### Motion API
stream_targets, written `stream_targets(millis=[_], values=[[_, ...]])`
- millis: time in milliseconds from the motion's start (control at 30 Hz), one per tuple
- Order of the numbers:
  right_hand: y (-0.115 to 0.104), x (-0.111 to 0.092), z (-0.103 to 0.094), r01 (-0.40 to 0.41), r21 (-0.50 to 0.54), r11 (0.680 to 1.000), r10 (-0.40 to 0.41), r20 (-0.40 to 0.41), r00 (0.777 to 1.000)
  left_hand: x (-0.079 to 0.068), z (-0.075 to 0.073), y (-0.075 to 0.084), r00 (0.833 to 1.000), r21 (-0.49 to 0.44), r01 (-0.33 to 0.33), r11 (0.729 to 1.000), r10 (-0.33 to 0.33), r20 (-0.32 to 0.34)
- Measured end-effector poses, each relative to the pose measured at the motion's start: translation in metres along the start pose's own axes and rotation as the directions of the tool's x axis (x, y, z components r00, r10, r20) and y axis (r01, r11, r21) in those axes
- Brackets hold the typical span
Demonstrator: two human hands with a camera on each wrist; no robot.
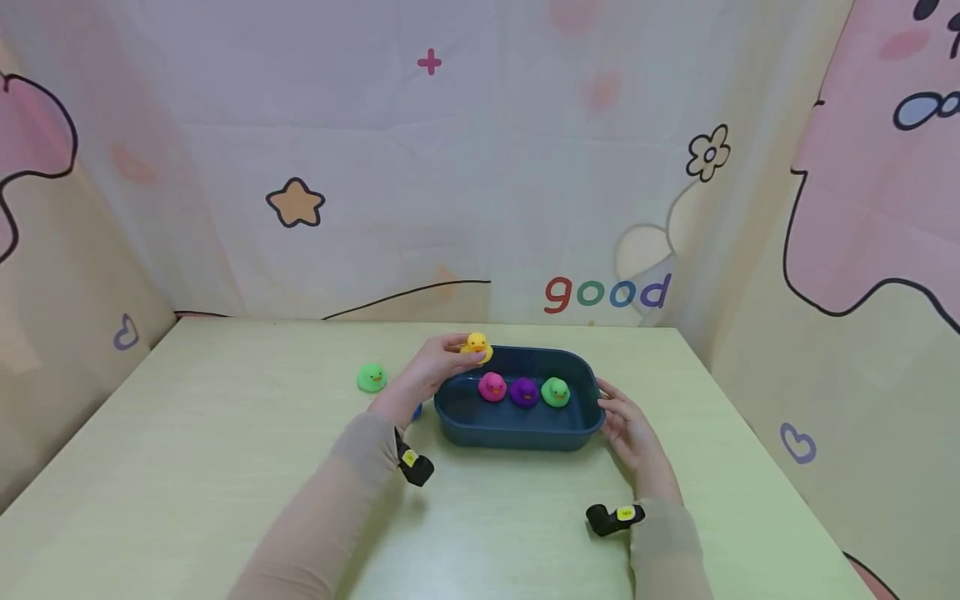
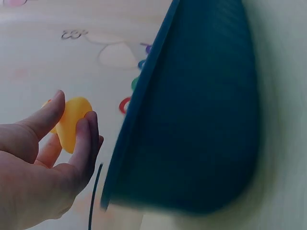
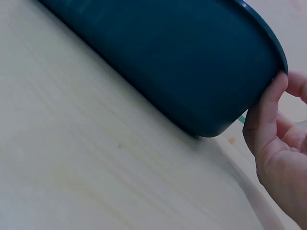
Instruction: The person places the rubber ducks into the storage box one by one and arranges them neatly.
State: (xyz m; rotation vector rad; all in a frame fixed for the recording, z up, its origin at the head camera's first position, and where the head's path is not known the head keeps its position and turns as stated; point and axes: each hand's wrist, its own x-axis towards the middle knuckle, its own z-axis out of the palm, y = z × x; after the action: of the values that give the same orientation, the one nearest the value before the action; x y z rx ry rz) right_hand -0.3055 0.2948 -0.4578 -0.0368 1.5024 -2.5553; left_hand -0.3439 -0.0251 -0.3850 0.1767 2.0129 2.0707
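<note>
A yellow rubber duck point(image 1: 477, 345) is pinched between the thumb and fingers of my left hand point(image 1: 437, 364), above the back left rim of a dark blue bin point(image 1: 517, 437). In the left wrist view the same duck shows from behind, beside the bin's wall. Inside the bin sit a pink duck point(image 1: 492, 387), a purple duck point(image 1: 524, 392) and a green duck point(image 1: 556, 392) in a row. My right hand point(image 1: 628, 431) touches the bin's right end with its fingertips at the rim, the fingers loosely bent.
Another green duck point(image 1: 372, 377) stands on the pale table point(image 1: 225, 467), left of the bin. A small blue object point(image 1: 417, 412) is mostly hidden behind my left wrist. Printed curtains point(image 1: 360, 150) surround the table at the back and sides.
</note>
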Motion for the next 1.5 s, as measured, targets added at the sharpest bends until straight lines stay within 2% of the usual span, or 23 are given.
stream_targets(millis=[267, 467, 533, 700, 967, 1200, 1367, 1433, 1500], values=[[-0.001, -0.003, 0.002, -0.002, -0.017, 1.000, 0.002, -0.014, 1.000, 0.006, 0.043, -0.008, 1.000, 0.058, 0.015, 0.998, -0.015, 0.000], [-0.003, -0.004, 0.004, 0.002, -0.018, 1.000, -0.002, -0.008, 1.000, 0.010, 0.069, -0.016, 0.999, 0.080, 0.023, 0.997, -0.026, 0.034], [-0.004, -0.005, 0.004, 0.004, -0.023, 1.000, -0.004, -0.006, 1.000, 0.010, 0.077, -0.018, 0.999, 0.114, 0.026, 0.993, -0.030, 0.031], [-0.005, -0.006, 0.006, 0.004, -0.038, 0.999, -0.004, -0.015, 1.000, 0.011, 0.093, -0.021, 0.999, 0.233, 0.017, 0.972, -0.026, 0.036], [-0.003, -0.003, 0.004, -0.006, -0.062, 0.998, 0.005, -0.026, 1.000, 0.012, 0.109, -0.027, 0.997, 0.314, -0.003, 0.949, -0.022, 0.074], [0.000, -0.001, 0.002, 0.007, -0.058, 0.998, -0.009, -0.020, 1.000, 0.012, 0.117, -0.029, 0.998, 0.425, -0.020, 0.905, -0.005, 0.057], [0.000, -0.001, 0.002, -0.011, -0.045, 0.999, 0.009, -0.039, 0.999, 0.013, 0.120, -0.031, 0.999, 0.485, -0.017, 0.874, -0.007, 0.048], [-0.001, -0.001, 0.002, -0.015, -0.043, 0.999, 0.013, -0.046, 0.999, 0.013, 0.121, -0.031, 0.999, 0.524, -0.034, 0.851, 0.009, 0.051], [-0.002, 0.000, 0.003, -0.016, -0.046, 0.999, 0.013, -0.047, 0.999, 0.014, 0.123, -0.031, 0.998, 0.583, -0.059, 0.811, 0.027, 0.063]])
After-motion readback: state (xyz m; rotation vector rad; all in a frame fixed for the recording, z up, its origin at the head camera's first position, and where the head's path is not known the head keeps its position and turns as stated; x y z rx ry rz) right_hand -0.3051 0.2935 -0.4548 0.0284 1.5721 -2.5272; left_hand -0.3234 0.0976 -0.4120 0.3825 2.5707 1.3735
